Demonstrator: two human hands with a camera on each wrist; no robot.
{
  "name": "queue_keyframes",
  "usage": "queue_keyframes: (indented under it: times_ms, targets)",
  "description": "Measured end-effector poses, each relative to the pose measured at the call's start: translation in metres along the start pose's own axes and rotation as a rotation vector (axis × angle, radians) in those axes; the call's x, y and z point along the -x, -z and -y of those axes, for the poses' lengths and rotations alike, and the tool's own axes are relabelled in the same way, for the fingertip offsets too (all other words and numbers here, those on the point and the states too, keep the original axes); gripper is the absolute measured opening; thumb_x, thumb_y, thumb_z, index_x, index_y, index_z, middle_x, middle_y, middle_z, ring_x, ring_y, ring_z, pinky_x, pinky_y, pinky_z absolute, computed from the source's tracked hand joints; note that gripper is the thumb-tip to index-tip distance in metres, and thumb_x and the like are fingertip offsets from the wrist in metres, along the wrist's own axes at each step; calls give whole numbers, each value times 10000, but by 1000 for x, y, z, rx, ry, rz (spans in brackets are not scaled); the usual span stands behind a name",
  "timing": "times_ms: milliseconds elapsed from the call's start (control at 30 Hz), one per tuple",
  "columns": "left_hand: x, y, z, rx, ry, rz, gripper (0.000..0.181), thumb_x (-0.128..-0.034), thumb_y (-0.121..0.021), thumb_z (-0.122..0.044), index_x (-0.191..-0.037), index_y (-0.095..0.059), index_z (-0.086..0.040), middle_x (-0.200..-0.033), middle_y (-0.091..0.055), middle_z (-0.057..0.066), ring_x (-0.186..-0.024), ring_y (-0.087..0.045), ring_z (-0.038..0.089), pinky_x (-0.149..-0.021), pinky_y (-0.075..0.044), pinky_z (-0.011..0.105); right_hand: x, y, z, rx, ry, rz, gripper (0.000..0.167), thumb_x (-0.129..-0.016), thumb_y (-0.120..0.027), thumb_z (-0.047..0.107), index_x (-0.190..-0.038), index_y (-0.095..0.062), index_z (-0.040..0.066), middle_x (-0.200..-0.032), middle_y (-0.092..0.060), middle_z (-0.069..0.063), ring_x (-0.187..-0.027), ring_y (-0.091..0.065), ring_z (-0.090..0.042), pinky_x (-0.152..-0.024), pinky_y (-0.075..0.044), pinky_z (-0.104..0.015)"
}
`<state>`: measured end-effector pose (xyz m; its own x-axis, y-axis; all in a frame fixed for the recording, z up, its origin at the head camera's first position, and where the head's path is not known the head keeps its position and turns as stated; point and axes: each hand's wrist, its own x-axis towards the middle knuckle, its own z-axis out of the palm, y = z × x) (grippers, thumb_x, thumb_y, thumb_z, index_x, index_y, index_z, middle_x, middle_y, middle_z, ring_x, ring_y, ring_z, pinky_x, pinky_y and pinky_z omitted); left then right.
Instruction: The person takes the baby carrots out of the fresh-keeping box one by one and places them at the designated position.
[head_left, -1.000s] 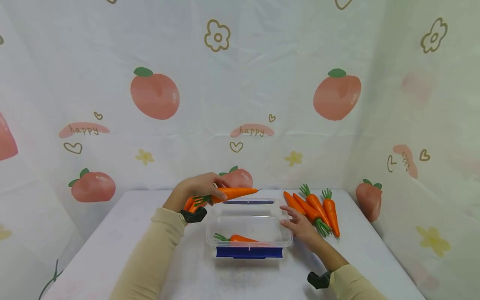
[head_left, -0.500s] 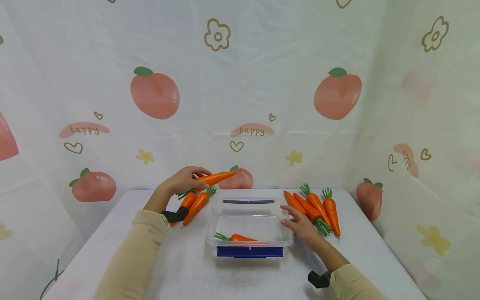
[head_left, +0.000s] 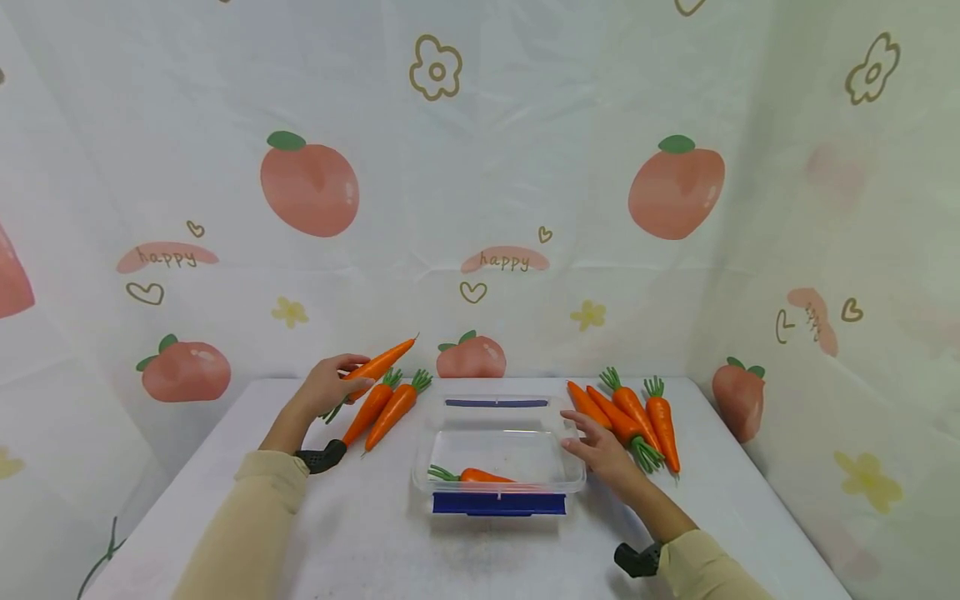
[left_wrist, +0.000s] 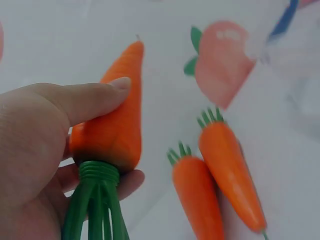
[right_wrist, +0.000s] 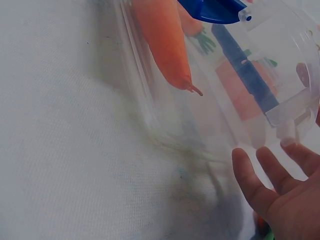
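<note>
My left hand [head_left: 330, 388] grips a carrot [head_left: 381, 360] above the table's back left, its tip pointing up and to the right. In the left wrist view the thumb lies across the held carrot [left_wrist: 117, 127], with the green stems hanging below. Two more carrots [head_left: 393, 413] lie side by side just right of that hand. A clear plastic box [head_left: 498, 454] with blue clips stands mid-table, with a carrot [head_left: 483, 476] inside near its front wall. At the box's right side is my right hand [head_left: 600, 450], its fingers extended; the right wrist view shows the fingertips [right_wrist: 240, 155] at the clear wall.
Several carrots [head_left: 630, 417] lie in a group on the right of the white table [head_left: 360, 533], close beyond my right hand. A patterned white curtain [head_left: 495, 192] hangs behind the table and along both sides.
My left hand has carried the carrot leftward from over the box, past the two lying carrots, and its tip now points more upward. The right hand and box stay put.
</note>
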<state>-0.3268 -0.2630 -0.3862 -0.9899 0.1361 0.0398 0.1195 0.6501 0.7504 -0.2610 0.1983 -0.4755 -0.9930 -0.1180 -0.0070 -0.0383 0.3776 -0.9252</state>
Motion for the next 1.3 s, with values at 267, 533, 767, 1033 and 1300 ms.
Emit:
queue_keyframes:
  times_ms: [267,533,767,1033,1300]
  targets:
    - [13,-7,39,-7,67,-141,534,-934,-670,-223,-1366,-481,27,-1274,-494,292,-816,-661,274,-696,-575,340,-1,2,-2,-50,-4,24,542,-922,-673,278,-1429,-484,270,-1520,-348,-171,-1280,-445,-434,-920,-489,-510]
    - [21,-14,64,-109,185,-194,540,-924,-674,-244,-1355,-491,27,-1249,-509,286,-923,-565,339,-718,-556,358,-1,2,-2,-62,-8,31,613,-891,-698,353,-1445,-470,224,-1517,-349,-180,-1270,-457,-433,-916,-493,-506]
    - [24,-21,78,-152,284,-183,551,-937,-652,-260,-1369,-467,27,-1302,-468,305,-1079,-485,419,-909,-490,501,1,2,-1,-59,-3,32,618,-898,-689,351,-1452,-457,201,-1512,-350,-196,-1276,-446,-451,-919,-485,-524]
    - [26,-25,85,-176,275,-162,554,-920,-648,-253,-1351,-467,44,-1269,-478,326,-1078,-477,438,-951,-423,563,2,1,-1,-45,-8,17,578,-915,-678,298,-1444,-465,201,-1508,-351,-207,-1253,-470,-439,-910,-490,-527]
    - [27,-27,86,-251,253,-134,559,-896,-686,-297,-1297,-519,56,-1183,-550,298,-1008,-530,402,-895,-450,548,0,1,-2,-56,4,19,593,-904,-685,338,-1444,-465,231,-1513,-355,-183,-1272,-454,-441,-916,-488,-522]
